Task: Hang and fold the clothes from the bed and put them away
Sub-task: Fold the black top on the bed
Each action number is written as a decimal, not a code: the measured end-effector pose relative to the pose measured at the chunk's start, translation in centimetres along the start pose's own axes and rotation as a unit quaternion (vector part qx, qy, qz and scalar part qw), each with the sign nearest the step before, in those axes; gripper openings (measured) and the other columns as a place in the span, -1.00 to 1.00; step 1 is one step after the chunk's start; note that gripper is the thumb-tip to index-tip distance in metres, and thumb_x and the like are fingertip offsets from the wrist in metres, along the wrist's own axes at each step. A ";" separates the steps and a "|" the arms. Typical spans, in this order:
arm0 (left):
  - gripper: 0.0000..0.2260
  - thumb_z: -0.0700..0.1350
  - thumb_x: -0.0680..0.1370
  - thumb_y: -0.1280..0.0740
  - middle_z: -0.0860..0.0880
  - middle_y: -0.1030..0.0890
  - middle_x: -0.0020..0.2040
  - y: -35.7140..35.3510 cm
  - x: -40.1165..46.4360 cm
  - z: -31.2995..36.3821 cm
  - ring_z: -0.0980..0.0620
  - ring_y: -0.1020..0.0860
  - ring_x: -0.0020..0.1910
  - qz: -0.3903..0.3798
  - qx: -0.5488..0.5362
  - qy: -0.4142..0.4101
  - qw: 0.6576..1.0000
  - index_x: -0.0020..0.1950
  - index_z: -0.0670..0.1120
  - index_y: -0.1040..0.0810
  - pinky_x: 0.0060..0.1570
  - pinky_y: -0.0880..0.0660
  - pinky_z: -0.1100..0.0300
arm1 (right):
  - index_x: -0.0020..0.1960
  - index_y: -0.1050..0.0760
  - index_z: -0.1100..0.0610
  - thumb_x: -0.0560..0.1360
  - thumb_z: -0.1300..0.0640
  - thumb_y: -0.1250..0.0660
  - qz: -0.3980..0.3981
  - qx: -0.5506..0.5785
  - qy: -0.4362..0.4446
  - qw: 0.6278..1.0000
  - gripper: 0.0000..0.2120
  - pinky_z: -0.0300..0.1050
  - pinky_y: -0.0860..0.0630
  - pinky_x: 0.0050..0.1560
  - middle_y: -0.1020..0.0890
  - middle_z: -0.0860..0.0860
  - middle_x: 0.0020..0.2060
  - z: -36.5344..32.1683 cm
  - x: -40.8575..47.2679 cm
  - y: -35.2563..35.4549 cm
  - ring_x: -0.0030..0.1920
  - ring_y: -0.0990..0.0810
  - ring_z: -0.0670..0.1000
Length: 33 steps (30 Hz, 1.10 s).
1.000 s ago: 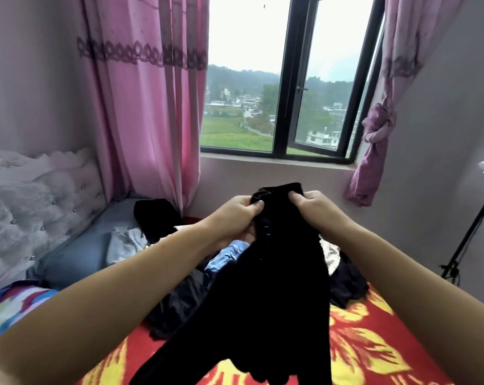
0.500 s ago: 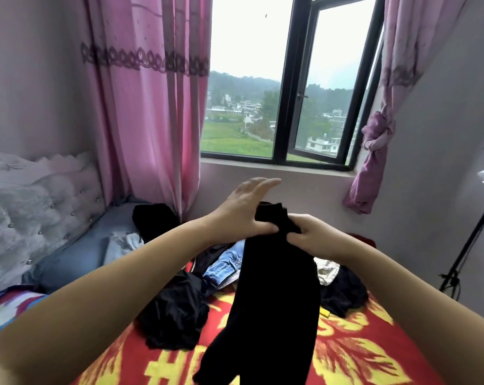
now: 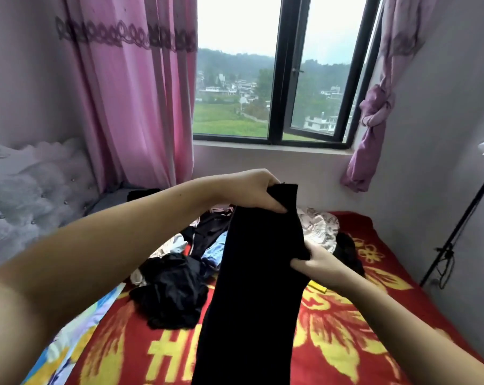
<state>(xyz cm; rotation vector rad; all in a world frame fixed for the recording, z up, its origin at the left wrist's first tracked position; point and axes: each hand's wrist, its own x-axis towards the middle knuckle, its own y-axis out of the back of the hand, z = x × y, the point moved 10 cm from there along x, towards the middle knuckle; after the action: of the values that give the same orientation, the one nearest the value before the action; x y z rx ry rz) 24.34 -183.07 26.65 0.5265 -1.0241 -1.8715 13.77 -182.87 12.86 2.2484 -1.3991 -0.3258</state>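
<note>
Head view, left hand [image 3: 258,191]: the top edge of the black garment [image 3: 258,287] is gripped, fingers curled over it and thumb pressed beneath.
Head view, right hand [image 3: 317,263]: the garment's right edge is pinched lower down, below the left fingers.
Garment: hung lengthwise from the left fingers, over the red bedspread [image 3: 346,329].
Clothes pile [image 3: 179,279]: left of the right fingers, unsorted on the bed.
Slip risk: the narrow top grip could be lost if the cloth is tugged sideways.
Misfold risk: uneven layers could be creased in, since the lower end is out of frame.
</note>
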 end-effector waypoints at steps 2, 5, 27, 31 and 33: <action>-0.85 -0.13 0.49 -0.43 0.01 -0.61 -0.27 -0.5 -0.1 -1.0 0.12 -0.59 -0.33 -0.020 -0.015 0.019 1.000 -0.08 -0.22 -0.60 -0.24 -0.55 0.23 | 0.05 -0.47 -0.08 0.41 0.30 -0.31 0.044 -0.021 -0.005 0.999 -0.66 -0.10 -0.49 0.04 -0.63 -0.03 -0.04 1.0 -0.2 0.7 -0.01 -0.57 -0.09; -0.87 -0.17 0.48 -0.45 -0.02 -0.67 -0.22 -0.6 -0.7 -3.6 0.07 -0.65 -0.27 -0.042 -0.089 0.062 0.993 -0.03 -0.20 -0.61 -0.27 -0.58 0.25 | 0.02 -0.49 0.05 0.44 0.27 -0.30 0.083 0.011 0.016 0.996 -0.79 -0.28 -0.44 -0.21 -0.59 -0.06 -0.23 1.2 -0.8 2.1 -0.23 -0.52 -0.19; -0.82 -0.12 0.44 -0.30 -0.10 -0.61 -0.12 -1.2 4.8 -6.1 -0.18 -0.58 -0.16 0.154 0.248 -0.137 0.947 -0.05 -0.16 -0.61 -0.16 -0.54 -0.03 | 0.33 -0.44 0.12 0.40 0.35 -0.25 0.111 -0.361 -0.004 0.926 -0.50 -0.11 -0.38 0.16 -0.55 0.14 0.20 4.5 3.0 12.6 0.21 -0.50 0.17; -0.73 -0.13 0.43 -0.19 -0.13 -0.56 -0.25 -7.6 -2.2 -7.2 -0.12 -0.56 -0.40 0.156 0.283 -0.292 0.900 -0.03 -0.20 -0.62 -0.50 -0.48 0.16 | 0.37 -0.40 0.08 0.40 0.26 -0.30 0.006 -0.422 0.024 0.906 -0.47 -0.05 -0.47 -0.05 -0.53 0.05 0.14 7.3 -1.2 5.1 0.10 -0.54 0.17; -0.78 -0.16 0.47 -0.18 -0.10 -0.52 -0.29 -13.2 -5.5 -11.3 -0.08 -0.53 -0.42 0.101 0.289 -0.310 0.900 -0.01 -0.17 -0.57 -0.55 -0.40 0.21 | 0.43 -0.34 0.04 0.42 0.20 -0.32 -0.042 -0.428 0.031 0.902 -0.42 0.01 -0.51 -0.08 -0.50 0.04 0.15 11.5 -3.0 -1.8 0.12 -0.53 0.15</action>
<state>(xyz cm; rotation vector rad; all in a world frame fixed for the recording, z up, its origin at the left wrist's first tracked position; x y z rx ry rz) 28.19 -179.99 9.10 0.1241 -2.0093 -1.5517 8.87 -182.56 1.89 1.5569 -0.8609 -0.7250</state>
